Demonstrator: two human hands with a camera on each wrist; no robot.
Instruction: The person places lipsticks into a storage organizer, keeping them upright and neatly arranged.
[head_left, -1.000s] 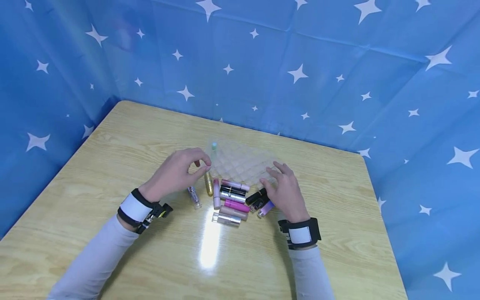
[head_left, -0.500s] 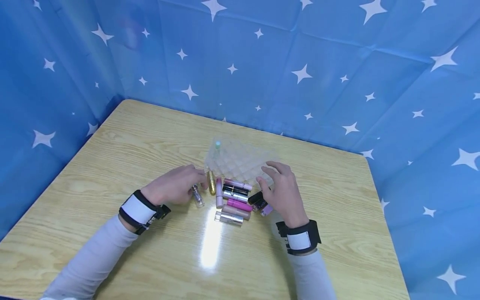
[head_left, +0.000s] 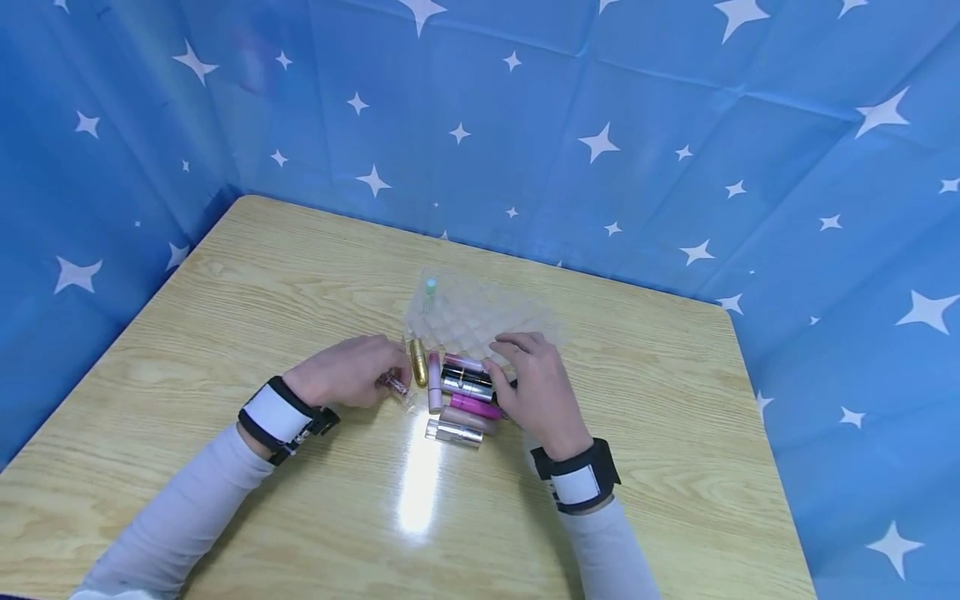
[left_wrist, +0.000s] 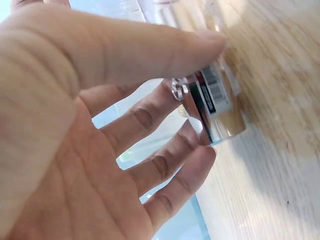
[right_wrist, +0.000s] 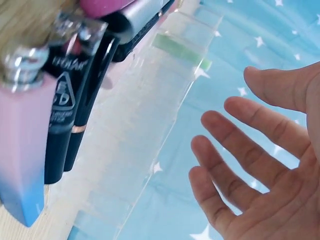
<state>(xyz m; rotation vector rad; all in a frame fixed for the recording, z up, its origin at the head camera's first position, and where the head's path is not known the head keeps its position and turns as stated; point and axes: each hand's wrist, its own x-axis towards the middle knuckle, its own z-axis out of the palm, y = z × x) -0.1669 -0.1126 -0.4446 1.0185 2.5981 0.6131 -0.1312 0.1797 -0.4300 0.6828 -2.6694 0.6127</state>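
Observation:
My left hand (head_left: 356,371) pinches a clear lipstick tube (left_wrist: 215,97) between thumb and fingers, just above the table; a barcode label shows in the left wrist view. Right beside it lie a gold tube (head_left: 418,363) and a mauve-pink lip gloss tube (head_left: 435,385). My right hand (head_left: 536,387) hovers at the right end of the group of lipsticks, fingers spread and holding nothing in the right wrist view. Partly hidden under it in the head view are black tubes (right_wrist: 67,95) and a pink-to-blue tube (right_wrist: 24,135).
Behind the lipsticks stands a clear quilted organizer (head_left: 487,312) with a green-capped tube (head_left: 430,287) at its left end. A magenta tube (head_left: 476,407), a brownish-mauve tube (head_left: 468,420) and a silver-and-clear tube (head_left: 453,432) lie toward the front. A blue star-patterned curtain (head_left: 525,183) surrounds the wooden table (head_left: 300,517).
My left hand has come down from beside the organizer and taken hold of the clear lipstick tube, which is now turned. My right hand has shifted left over the lipsticks.

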